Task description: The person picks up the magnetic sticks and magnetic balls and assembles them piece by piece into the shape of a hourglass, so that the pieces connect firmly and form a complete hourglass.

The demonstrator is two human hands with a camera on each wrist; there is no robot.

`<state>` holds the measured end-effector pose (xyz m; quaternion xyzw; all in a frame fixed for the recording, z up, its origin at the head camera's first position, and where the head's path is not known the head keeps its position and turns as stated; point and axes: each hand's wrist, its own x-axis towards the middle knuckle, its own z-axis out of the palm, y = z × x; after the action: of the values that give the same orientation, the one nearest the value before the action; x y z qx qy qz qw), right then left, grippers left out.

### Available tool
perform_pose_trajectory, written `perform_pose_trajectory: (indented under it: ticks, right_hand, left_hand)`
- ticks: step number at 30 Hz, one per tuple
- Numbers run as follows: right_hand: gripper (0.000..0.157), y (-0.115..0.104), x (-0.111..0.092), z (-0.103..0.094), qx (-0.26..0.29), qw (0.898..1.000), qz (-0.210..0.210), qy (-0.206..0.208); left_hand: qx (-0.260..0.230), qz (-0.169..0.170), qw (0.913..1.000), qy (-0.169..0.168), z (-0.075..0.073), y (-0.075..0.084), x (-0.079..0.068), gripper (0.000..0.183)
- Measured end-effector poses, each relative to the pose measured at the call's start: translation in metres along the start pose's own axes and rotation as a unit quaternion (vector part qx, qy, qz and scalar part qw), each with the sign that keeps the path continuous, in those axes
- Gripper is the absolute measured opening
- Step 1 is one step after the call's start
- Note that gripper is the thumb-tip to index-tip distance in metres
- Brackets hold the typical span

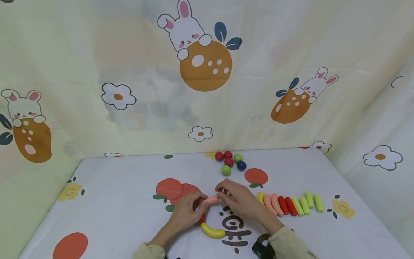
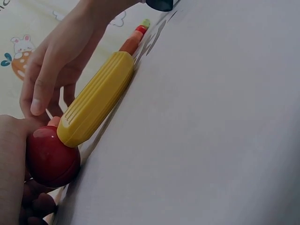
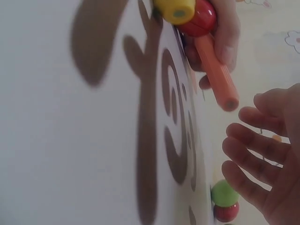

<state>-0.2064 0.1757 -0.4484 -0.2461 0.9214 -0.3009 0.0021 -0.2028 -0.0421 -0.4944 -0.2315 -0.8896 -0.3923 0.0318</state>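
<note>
My left hand (image 1: 187, 213) pinches a curved pink stick (image 1: 212, 200) between thumb and fingers. A glossy red ball (image 2: 52, 157) sits beside that hand, mostly hidden by it in the head view. One end of a curved yellow stick (image 1: 212, 231) meets the ball, and its other end points right. In the right wrist view the pink stick (image 3: 216, 77) reaches out from near the ball, its free end toward my right hand (image 3: 269, 150). The right hand's fingers are spread and loosely bent, a little apart from that end, with nothing held.
Right of my hands lies a row of yellow, pink, red and light green sticks (image 1: 284, 205). Behind them is a cluster of red, green and dark blue balls (image 1: 228, 162). A dark wrist device (image 1: 263, 247) is by the right sleeve. A printed cloth (image 1: 123, 201) covers the table.
</note>
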Motion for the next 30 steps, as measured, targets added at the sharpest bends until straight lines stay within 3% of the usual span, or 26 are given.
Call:
perform_pose_trajectory:
  ticks: [15,30]
  right_hand:
    - [0.022,0.021,0.006,-0.018,-0.017,0.994,0.09,0.064]
    - [0.032,0.037,0.013,-0.027,-0.014,0.995,0.051,0.082]
  left_hand:
    - [-0.002,-0.004,1.0,0.001,0.001,0.0,0.0,0.015]
    - [-0.001,-0.013,0.9999,-0.004,-0.001,0.001,0.0,0.018]
